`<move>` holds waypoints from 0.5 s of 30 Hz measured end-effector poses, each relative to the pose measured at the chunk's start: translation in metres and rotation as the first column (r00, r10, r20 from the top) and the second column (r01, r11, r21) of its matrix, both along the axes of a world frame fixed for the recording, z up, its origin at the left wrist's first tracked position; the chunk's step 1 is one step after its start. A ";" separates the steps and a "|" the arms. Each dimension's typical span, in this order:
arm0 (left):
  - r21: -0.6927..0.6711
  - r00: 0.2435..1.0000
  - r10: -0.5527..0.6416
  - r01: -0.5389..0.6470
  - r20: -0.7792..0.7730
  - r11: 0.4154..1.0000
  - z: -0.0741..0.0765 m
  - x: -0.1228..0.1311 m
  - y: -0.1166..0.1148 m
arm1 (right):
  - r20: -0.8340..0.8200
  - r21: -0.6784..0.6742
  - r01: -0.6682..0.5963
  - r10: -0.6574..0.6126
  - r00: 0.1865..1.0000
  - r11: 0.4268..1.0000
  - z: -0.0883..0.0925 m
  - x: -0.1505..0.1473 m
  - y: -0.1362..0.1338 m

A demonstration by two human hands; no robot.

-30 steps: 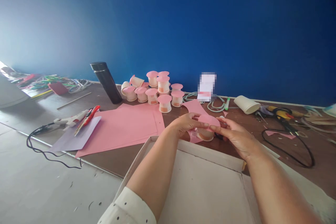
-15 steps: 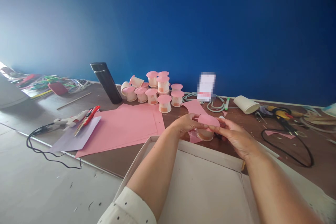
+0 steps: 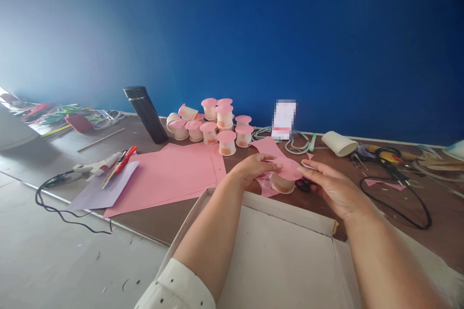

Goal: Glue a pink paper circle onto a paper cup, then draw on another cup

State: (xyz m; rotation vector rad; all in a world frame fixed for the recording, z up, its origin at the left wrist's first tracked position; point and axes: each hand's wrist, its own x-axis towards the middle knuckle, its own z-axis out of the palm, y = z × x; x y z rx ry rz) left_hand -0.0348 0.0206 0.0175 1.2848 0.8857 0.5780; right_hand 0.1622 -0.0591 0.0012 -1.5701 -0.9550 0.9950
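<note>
A paper cup (image 3: 282, 185) topped with a pink paper disc (image 3: 289, 169) stands between my hands, just past the box edge. My left hand (image 3: 255, 170) has its fingers stretched out, with the thumb at the disc's left edge and the other fingers behind it. On the other side, my right hand (image 3: 328, 183) is open, fingertips close to the disc's right edge. Black loops like scissors handles (image 3: 303, 185) lie partly under the right hand. Pink paper scraps (image 3: 268, 147) lie beside and behind the cup. Several similar cups with pink discs (image 3: 226, 142) are grouped farther back.
A shallow white box (image 3: 286, 251) lies under my forearms. Pink sheets (image 3: 177, 171), a glue gun (image 3: 97, 164) and a red cutter (image 3: 125, 159) are to the left. A black bottle (image 3: 147, 113) stands behind. A plain cup (image 3: 340, 144) and black cable (image 3: 395, 217) lie right.
My fingers have loosened from the disc. The right hand has drawn off to the right, uncovering the black loops, and the left thumb has slid back toward the disc's edge.
</note>
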 end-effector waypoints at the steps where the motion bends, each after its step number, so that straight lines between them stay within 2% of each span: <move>1: 0.021 0.999 -0.034 0.034 -0.008 0.999 -0.002 0.000 0.001 | 0.007 -0.004 -0.004 0.004 1.000 1.000 0.000 -0.001 0.000; 6: 0.060 0.992 -0.101 0.105 -0.073 0.993 -0.008 0.002 0.006 | 0.003 -0.056 -0.039 0.039 0.999 0.998 0.004 -0.009 -0.002; 15: 0.070 0.991 -0.090 0.097 -0.094 0.993 -0.007 0.006 0.001 | 0.012 -0.053 -0.070 0.071 0.997 0.996 0.000 -0.011 0.000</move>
